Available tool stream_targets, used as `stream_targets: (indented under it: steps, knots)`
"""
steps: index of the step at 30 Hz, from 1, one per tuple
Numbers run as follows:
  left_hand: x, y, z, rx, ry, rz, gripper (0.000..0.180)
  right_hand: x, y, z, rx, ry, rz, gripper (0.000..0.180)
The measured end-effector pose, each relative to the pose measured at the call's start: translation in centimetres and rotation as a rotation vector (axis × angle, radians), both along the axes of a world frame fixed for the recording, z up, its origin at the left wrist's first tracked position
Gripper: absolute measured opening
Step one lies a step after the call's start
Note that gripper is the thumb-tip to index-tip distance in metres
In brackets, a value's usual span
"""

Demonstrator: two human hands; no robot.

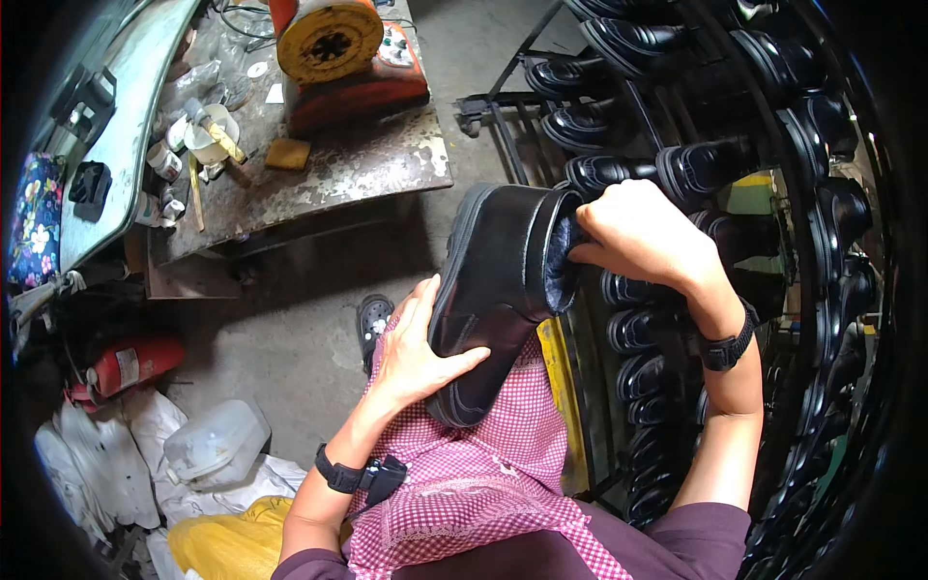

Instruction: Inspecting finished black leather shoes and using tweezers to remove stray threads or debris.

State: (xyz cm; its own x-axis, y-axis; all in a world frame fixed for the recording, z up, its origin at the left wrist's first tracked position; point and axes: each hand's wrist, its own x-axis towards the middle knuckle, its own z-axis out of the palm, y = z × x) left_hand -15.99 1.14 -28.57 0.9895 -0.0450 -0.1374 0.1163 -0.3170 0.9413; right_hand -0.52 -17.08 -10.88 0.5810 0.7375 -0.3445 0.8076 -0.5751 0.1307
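A black leather ankle boot (491, 261) with a dark fuzzy lining is held tilted over my lap, its toe toward me and its opening facing right. My left hand (416, 353) grips the boot near the toe, thumb across the upper and fingers around the sole side. At the boot's opening, my right hand (643, 232) is closed on the collar, its fingertips partly hidden inside the lining. Beneath the boot lies my pink checkered apron (474, 464).
Racks of black shoes (706, 169) stand close on the right. Ahead is a worn table (377, 159) with an orange machine (333, 58), a sponge (287, 154) and a brush in a white tub (215, 135). A red fire extinguisher (135, 365) and a plastic jug (217, 445) lie at left.
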Motion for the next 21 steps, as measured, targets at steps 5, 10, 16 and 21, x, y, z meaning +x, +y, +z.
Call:
stream_targets:
  steps: [5, 10, 16, 21]
  knots:
    - [0.0, 0.1, -0.2, -0.033, -0.020, 0.013, 0.094, 0.0, 0.3, 0.4, -0.017, 0.001, -0.069, 0.024]
    - [-0.1, 0.1, -0.4, -0.026, -0.023, 0.013, 0.094, 0.1, 0.3, 0.4, 0.031, 0.006, -0.041, 0.025]
    - [-0.1, -0.1, -0.2, -0.014, -0.010, 0.003, 0.094, -0.4, 1.0, -1.3, 0.007, -0.031, 0.059, 0.021]
    - [-0.2, -0.2, -0.1, -0.016, 0.009, 0.010, 0.094, -0.9, 1.3, -2.4, -0.091, -0.089, 0.108, 0.009]
